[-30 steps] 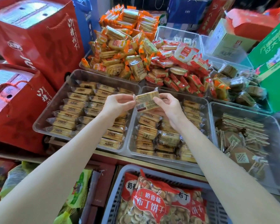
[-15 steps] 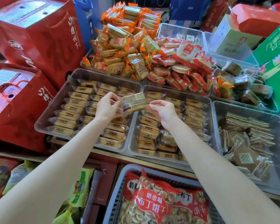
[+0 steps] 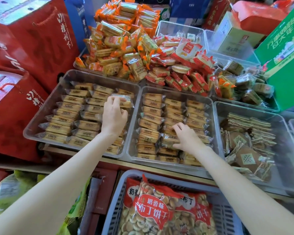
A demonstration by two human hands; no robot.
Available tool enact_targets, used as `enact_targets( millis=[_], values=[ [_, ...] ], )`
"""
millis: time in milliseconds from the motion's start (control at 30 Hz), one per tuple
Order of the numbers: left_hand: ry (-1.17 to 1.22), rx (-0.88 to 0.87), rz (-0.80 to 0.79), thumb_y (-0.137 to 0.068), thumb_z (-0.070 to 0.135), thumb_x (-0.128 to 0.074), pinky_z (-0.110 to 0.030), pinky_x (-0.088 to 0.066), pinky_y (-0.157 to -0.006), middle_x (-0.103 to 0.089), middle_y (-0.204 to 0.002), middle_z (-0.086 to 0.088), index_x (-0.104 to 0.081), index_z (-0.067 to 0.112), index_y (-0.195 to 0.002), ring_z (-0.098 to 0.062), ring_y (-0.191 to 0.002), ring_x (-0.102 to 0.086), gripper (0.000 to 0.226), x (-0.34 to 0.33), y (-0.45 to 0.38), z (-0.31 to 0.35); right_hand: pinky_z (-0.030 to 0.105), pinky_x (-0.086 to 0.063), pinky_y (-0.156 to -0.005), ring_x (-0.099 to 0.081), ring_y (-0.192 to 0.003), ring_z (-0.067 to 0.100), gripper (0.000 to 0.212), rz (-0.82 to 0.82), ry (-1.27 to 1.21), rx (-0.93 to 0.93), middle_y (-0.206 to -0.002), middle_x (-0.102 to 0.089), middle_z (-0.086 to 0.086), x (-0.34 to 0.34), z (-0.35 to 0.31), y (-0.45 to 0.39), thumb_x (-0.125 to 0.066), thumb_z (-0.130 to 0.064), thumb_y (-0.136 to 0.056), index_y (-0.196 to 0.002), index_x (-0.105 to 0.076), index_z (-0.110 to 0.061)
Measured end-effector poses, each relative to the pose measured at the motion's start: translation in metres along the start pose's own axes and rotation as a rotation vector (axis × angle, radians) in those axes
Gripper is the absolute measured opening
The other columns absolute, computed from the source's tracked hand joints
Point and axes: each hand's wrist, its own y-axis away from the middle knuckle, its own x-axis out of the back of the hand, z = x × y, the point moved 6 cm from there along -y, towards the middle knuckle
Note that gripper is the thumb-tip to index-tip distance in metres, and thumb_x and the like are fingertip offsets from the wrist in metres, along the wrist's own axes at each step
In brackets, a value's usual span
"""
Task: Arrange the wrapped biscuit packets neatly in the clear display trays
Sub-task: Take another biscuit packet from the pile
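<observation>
Two clear display trays stand side by side, both filled with rows of brown wrapped biscuit packets. In the left tray [image 3: 46, 109] my left hand [image 3: 114, 114] holds a clear-wrapped biscuit packet [image 3: 124, 100] down on the right-hand column of packets, fingers curled over its near end. Over the middle tray [image 3: 214, 119] my right hand [image 3: 187, 138] lies on a loose packet [image 3: 168, 141], thumb at its near edge and fingers curled over its far side. That packet sits askew among the rows.
Behind the trays are heaps of orange packets [image 3: 122, 41] and red packets [image 3: 182, 68]. A right tray [image 3: 282, 122] holds brown flat packets. Red gift boxes [image 3: 32, 41] stand at the left, a green box [image 3: 285, 58] at the right. A grey basket [image 3: 115, 200] with a biscuit bag sits in front.
The packet that both hands held up has gone down into the left tray with my left hand. My right hand let go and dropped onto a packet in the middle tray.
</observation>
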Motion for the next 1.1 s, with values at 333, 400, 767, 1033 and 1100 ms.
enact_targets(
  millis=[333,400,767,1033,1100],
  values=[
    [0.128,-0.136,-0.282,-0.09,-0.002,-0.049,-0.012,-0.035,-0.078,-0.05,-0.116,-0.001,-0.052,0.009,-0.121,-0.009,-0.099,-0.049,0.033,-0.028,0.024,0.033,0.035,-0.03,-0.104,-0.035,-0.125,0.021,0.062,0.22,-0.262,-0.042,-0.127,-0.049,0.002,0.02,0.012,0.006,-0.075,-0.016,-0.076,-0.129,-0.043,-0.017],
    [0.177,-0.139,-0.358,-0.091,0.0,-0.05,-0.012,-0.038,-0.082,-0.049,-0.118,0.003,-0.049,0.013,-0.127,-0.01,-0.105,-0.052,0.038,-0.035,0.025,0.039,0.029,-0.033,-0.098,-0.038,-0.122,0.02,0.058,0.28,-0.433,-0.019,-0.122,-0.05,0.002,0.037,0.019,0.015,-0.075,-0.009,-0.075,-0.125,-0.045,-0.018],
    [0.643,0.143,-0.457,-0.089,0.013,-0.062,-0.022,-0.055,-0.076,-0.071,-0.089,-0.002,-0.065,0.008,-0.111,-0.009,-0.078,-0.069,0.023,-0.028,0.019,0.077,0.037,-0.053,-0.087,-0.065,-0.104,0.019,0.036,0.178,-1.312,0.081,-0.109,-0.069,0.003,0.081,0.022,0.045,-0.07,-0.017,-0.079,-0.114,-0.064,-0.019],
    [1.08,0.424,-0.421,-0.086,0.004,-0.061,-0.016,-0.055,-0.069,-0.071,-0.099,-0.009,-0.063,0.007,-0.114,-0.012,-0.084,-0.07,0.028,-0.008,0.023,0.058,0.028,-0.059,-0.064,-0.068,-0.086,0.018,0.034,0.458,-1.601,-0.167,-0.105,-0.068,0.008,0.088,0.042,0.052,-0.059,-0.017,-0.092,-0.124,-0.058,-0.008],
    [1.129,0.432,-0.437,-0.087,0.005,-0.06,-0.018,-0.056,-0.073,-0.072,-0.096,-0.007,-0.064,0.006,-0.112,-0.012,-0.085,-0.07,0.026,-0.008,0.025,0.06,0.029,-0.059,-0.07,-0.067,-0.091,0.018,0.036,0.426,-1.704,-0.104,-0.108,-0.066,0.007,0.089,0.033,0.052,-0.055,-0.007,-0.093,-0.129,-0.053,-0.009]
  ],
)
